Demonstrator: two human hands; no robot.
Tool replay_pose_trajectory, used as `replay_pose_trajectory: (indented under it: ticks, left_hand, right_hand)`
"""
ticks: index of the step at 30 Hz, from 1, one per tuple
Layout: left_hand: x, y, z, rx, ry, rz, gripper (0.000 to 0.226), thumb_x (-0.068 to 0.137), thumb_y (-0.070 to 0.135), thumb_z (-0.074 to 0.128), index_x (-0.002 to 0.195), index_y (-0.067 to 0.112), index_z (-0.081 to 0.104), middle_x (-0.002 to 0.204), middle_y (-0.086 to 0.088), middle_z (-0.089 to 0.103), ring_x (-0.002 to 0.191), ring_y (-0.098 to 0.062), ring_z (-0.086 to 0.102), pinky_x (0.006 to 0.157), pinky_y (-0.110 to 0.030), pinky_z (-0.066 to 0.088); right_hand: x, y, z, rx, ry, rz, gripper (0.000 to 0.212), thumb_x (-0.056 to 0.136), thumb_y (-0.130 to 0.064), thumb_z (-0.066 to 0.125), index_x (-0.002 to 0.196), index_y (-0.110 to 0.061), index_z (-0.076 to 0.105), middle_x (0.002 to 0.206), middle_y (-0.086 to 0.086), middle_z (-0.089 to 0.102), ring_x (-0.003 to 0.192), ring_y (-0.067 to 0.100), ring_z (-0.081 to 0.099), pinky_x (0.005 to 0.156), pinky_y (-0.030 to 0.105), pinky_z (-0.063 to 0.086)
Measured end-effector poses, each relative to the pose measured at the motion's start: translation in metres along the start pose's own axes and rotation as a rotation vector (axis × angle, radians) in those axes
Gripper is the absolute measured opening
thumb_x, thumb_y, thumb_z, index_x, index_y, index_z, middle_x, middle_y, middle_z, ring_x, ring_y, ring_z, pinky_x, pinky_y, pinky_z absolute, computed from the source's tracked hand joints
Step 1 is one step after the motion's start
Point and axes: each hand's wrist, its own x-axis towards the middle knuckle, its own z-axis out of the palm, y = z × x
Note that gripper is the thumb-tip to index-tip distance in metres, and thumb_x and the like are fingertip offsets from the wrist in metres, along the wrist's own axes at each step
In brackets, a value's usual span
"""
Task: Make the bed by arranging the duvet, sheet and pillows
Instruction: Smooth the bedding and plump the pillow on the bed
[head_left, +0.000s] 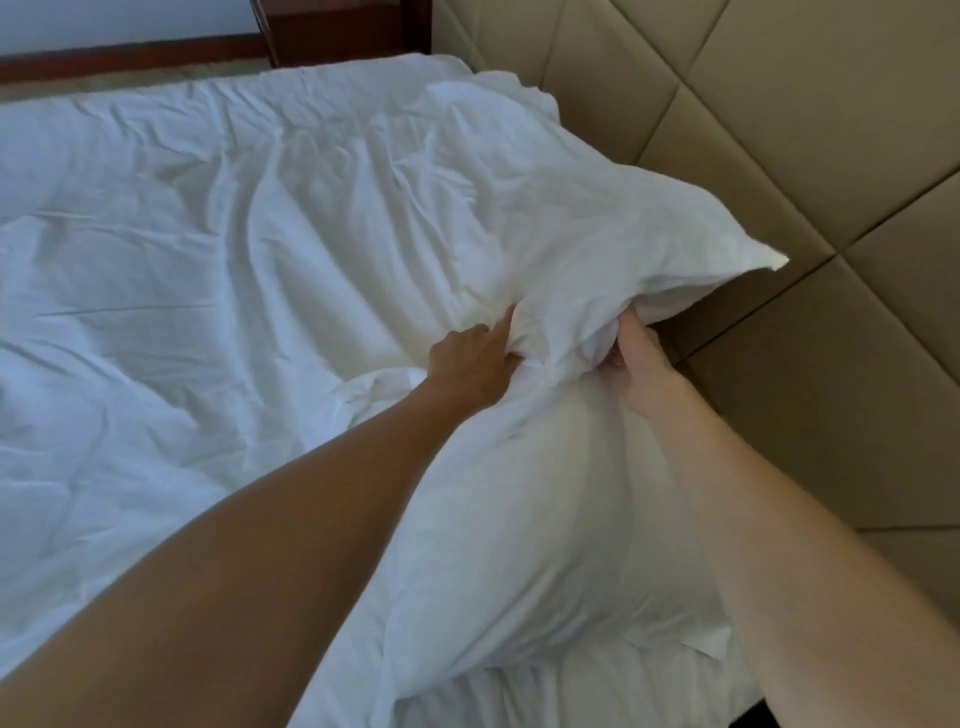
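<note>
Two white pillows lie along the right side of the bed by the headboard. The far pillow (597, 223) is lifted at its near end, where both hands hold it. My left hand (470, 358) grips its near left edge, fingers dug into the fabric. My right hand (636, 358) grips the near right edge from below, fingers curled under it. The near pillow (530, 530) lies between my forearms. A wrinkled white sheet (182, 270) covers the mattress to the left. I cannot tell a duvet apart from the other white bedding.
A beige padded headboard (810, 130) with diamond seams runs along the right. A dark wooden frame (156, 52) and post stand beyond the far edge of the bed.
</note>
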Motion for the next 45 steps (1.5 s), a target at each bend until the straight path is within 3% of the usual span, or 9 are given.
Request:
replay_pose_trajectory:
  ticks: [7, 11, 16, 22, 25, 28, 36, 40, 45]
  left_hand:
    - [-0.007, -0.002, 0.011, -0.374, 0.005, -0.225, 0.061, 0.098, 0.056, 0.027, 0.154, 0.032, 0.019, 0.132, -0.014, 0.052, 0.114, -0.042, 0.056, 0.102, -0.048, 0.043]
    - [-0.019, 0.002, -0.004, -0.494, -0.012, -0.241, 0.058, 0.099, 0.054, 0.028, 0.137, 0.015, 0.047, 0.099, -0.012, 0.071, 0.09, -0.033, 0.069, 0.095, -0.041, 0.048]
    - [-0.061, -0.038, -0.035, -1.109, -0.088, -0.325, 0.051, 0.095, 0.048, 0.046, 0.129, 0.011, 0.047, 0.108, -0.013, 0.068, 0.069, -0.024, 0.073, 0.077, -0.039, 0.06]
    - [-0.187, -0.118, -0.053, -1.762, 0.466, -0.502, 0.013, 0.093, 0.018, 0.05, 0.089, 0.015, 0.063, 0.07, 0.0, 0.064, 0.067, -0.012, 0.061, 0.06, -0.027, 0.05]
    - [-0.254, -0.146, -0.04, -1.899, 0.532, -0.637, 0.021, 0.102, 0.027, 0.044, 0.099, 0.013, 0.059, 0.082, -0.004, 0.064, 0.082, -0.02, 0.06, 0.078, -0.038, 0.05]
    - [-0.312, -0.166, -0.027, -1.971, 0.506, -0.706, 0.03, 0.106, 0.026, 0.035, 0.095, 0.012, 0.06, 0.087, -0.006, 0.066, 0.083, -0.021, 0.062, 0.079, -0.038, 0.05]
    - [-0.445, -0.248, 0.004, -0.969, 0.416, -0.905, 0.007, 0.089, 0.021, 0.066, 0.087, 0.014, 0.068, 0.09, -0.006, 0.068, 0.087, -0.026, 0.067, 0.08, -0.038, 0.054]
    - [-0.462, -0.267, -0.041, -0.373, 0.72, -0.739, 0.067, 0.069, 0.058, 0.061, 0.12, 0.016, 0.051, 0.116, -0.007, 0.056, 0.107, -0.029, 0.054, 0.087, -0.044, 0.044]
    - [-0.404, -0.282, -0.085, 0.253, 0.513, -0.536, 0.103, 0.069, 0.071, 0.065, 0.153, 0.03, 0.02, 0.16, -0.012, 0.016, 0.146, -0.033, 0.015, 0.112, -0.063, 0.016]
  right_hand:
    - [0.009, -0.011, 0.058, 0.714, 0.015, -0.32, 0.092, 0.076, -0.081, 0.052, 0.151, -0.029, 0.036, 0.151, 0.0, 0.045, 0.134, 0.026, 0.047, 0.112, 0.047, 0.038]
    - [-0.002, -0.003, 0.096, 0.23, 0.185, -0.323, 0.082, 0.074, -0.022, 0.086, 0.143, -0.018, 0.043, 0.134, -0.003, 0.059, 0.117, 0.012, 0.06, 0.104, 0.03, 0.048]
    - [-0.043, -0.016, 0.17, -0.293, 0.16, -0.561, 0.027, 0.084, 0.004, 0.057, 0.107, -0.011, 0.061, 0.11, 0.01, 0.066, 0.099, 0.024, 0.064, 0.084, 0.026, 0.049]
    - [-0.163, 0.042, 0.351, -1.258, -0.767, -0.758, 0.055, 0.09, -0.001, 0.045, 0.143, -0.016, 0.048, 0.142, 0.007, 0.052, 0.13, 0.022, 0.05, 0.107, 0.031, 0.04]
    - [-0.226, 0.098, 0.392, -1.526, -0.933, -0.685, 0.036, 0.103, -0.024, 0.039, 0.132, -0.013, 0.056, 0.128, 0.012, 0.063, 0.112, 0.028, 0.061, 0.081, 0.036, 0.05]
    - [-0.274, 0.145, 0.41, -1.745, -1.01, -0.705, 0.041, 0.105, -0.026, 0.038, 0.141, -0.007, 0.047, 0.144, 0.014, 0.048, 0.133, 0.032, 0.043, 0.105, 0.041, 0.037]
    - [-0.284, 0.216, 0.399, -1.399, -1.008, -0.575, 0.04, 0.078, -0.04, 0.067, 0.116, -0.028, 0.07, 0.128, -0.005, 0.064, 0.124, 0.016, 0.055, 0.106, 0.032, 0.042]
    - [-0.278, 0.245, 0.369, -1.329, -0.502, -0.982, 0.062, 0.085, -0.063, 0.049, 0.132, -0.024, 0.055, 0.15, 0.001, 0.042, 0.144, 0.023, 0.028, 0.12, 0.046, 0.018]
    - [-0.285, 0.24, 0.347, -1.197, -0.312, -1.184, 0.059, 0.094, -0.054, 0.035, 0.142, -0.021, 0.045, 0.152, 0.001, 0.04, 0.145, 0.019, 0.03, 0.122, 0.05, 0.008]
